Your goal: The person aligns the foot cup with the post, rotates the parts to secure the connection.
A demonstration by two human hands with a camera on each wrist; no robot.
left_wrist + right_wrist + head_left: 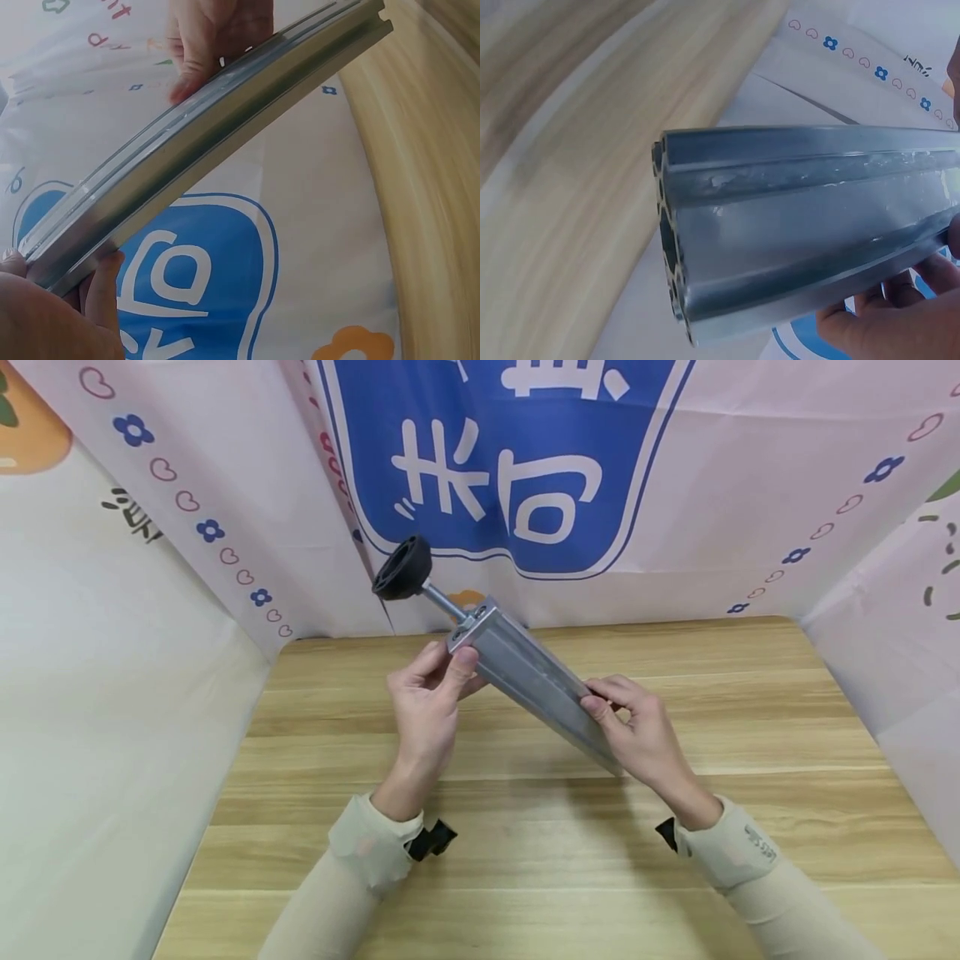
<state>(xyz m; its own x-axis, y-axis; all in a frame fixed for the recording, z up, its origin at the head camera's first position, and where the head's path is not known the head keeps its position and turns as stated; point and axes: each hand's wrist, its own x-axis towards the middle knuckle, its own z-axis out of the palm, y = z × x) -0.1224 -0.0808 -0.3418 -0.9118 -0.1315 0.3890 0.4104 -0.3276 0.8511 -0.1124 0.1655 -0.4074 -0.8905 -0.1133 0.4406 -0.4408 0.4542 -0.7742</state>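
Note:
A grey aluminium extrusion profile [542, 683] is held slanted above the table, its upper end toward the left. From that end a threaded rod [446, 602] sticks out, carrying a round black levelling foot [405, 568]. My left hand [426, 706] pinches the profile near the foot, thumb on the upper face. Farther down, my right hand [643, 727] grips the opposite edge with its thumb on top. The right wrist view shows the profile's hollow open end [669, 240]. Grooves run along the profile's side [187, 154] in the left wrist view.
A wood-grain table [525, 843] lies beneath both hands. Behind it hangs a white printed cloth [712, 527] with a blue sign, and more cloth walls stand at left and right. A dark wrist device [432, 841] sits at the left cuff.

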